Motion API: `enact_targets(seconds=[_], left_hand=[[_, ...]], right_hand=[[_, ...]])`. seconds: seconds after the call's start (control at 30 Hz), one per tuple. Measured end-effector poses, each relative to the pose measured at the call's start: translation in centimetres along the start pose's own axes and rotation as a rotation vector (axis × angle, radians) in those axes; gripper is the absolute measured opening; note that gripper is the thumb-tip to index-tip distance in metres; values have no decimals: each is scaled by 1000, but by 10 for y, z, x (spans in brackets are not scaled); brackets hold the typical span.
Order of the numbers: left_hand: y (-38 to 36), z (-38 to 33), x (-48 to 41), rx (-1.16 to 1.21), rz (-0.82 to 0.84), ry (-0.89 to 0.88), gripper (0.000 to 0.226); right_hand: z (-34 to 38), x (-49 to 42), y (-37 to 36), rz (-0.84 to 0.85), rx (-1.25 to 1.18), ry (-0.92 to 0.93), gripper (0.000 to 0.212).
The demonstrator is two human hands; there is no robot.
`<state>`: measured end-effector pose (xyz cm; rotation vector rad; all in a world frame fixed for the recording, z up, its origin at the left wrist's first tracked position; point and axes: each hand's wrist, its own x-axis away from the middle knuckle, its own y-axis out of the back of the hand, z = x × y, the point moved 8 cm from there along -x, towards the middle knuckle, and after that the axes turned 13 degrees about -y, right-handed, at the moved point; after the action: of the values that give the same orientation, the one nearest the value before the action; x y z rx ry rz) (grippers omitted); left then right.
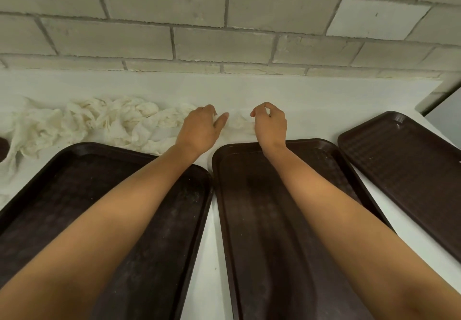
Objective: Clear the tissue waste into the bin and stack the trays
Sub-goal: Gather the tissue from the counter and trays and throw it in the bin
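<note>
Three dark brown trays lie flat on the white counter: a left tray (62, 195), a middle tray (264, 220) and a right tray (404, 160). Crumpled white tissue (99, 120) is strewn behind the left tray, reaching to the left edge. A smaller tissue wad (238, 122) sits between my hands. My left hand (199, 127) and my right hand (270, 122) reach over the trays, fingers curled around that wad from either side, touching it. No bin is in view.
A grey block wall (224, 20) rises right behind the counter (311, 95). The counter ends at the right behind the right tray. A dark object (3, 146) peeks in at the left edge.
</note>
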<state>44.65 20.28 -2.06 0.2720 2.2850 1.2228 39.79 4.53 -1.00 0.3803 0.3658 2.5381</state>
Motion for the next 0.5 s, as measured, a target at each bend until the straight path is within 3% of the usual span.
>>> enact_targets(seconds=[0.17,0.33,0.5], left_hand=[[27,-15,12,2,-93,-21,24],[52,-27,26,63,-196,-12,10],[63,-34,39,106,-252,19,17]], right_hand=[[2,12,6,37,-3,40,9],[-2,23,6,128,109,100,24],[-3,34,12,153,77,129,27]])
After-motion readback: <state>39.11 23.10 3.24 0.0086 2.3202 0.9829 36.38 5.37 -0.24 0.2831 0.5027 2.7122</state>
